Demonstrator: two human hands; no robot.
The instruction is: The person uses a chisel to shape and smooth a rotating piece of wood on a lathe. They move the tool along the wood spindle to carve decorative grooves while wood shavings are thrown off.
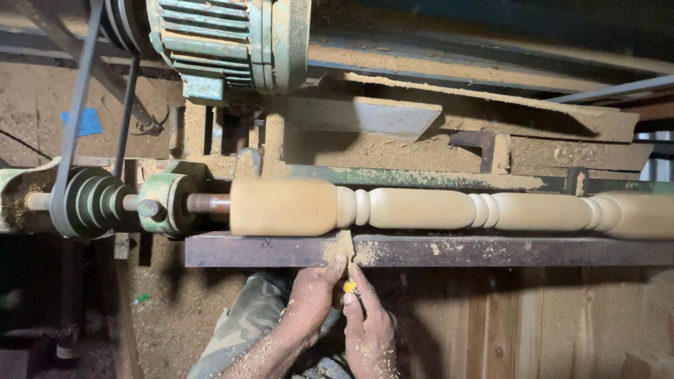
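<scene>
Down low, both hands pressed together just under the metal tool rest (435, 250). Left hand (312, 295) dusted with sawdust, fingers curled, thumb tip up against the lower edge of the rest. Right hand (366, 330) touching the left one, fingers closed around a small yellow-tipped tool (349, 286), only its tip showing between the two hands; what kind of tool, impossible to tell. Whether the left hand also grips it, cannot tell. Just above the fingertips, a little heap of sawdust (344, 244) spilling over the rest. Directly above that, beyond the rest, the turned wooden spindle (421, 208) lying level in the lathe, a thick plain cylinder up and to the left of the hands, beads and coves straight above, a long smooth run stretching off to the right. Farther left of the hands, the threaded drive shaft (208, 203), green bearing housing (163, 203) and stepped pulley (91, 202) with its belt (76, 119) rising to the green motor (225, 45) well above. Under the left wrist, a camouflage-patterned sleeve (242, 330). Sawdust over bed and floor all around.
</scene>
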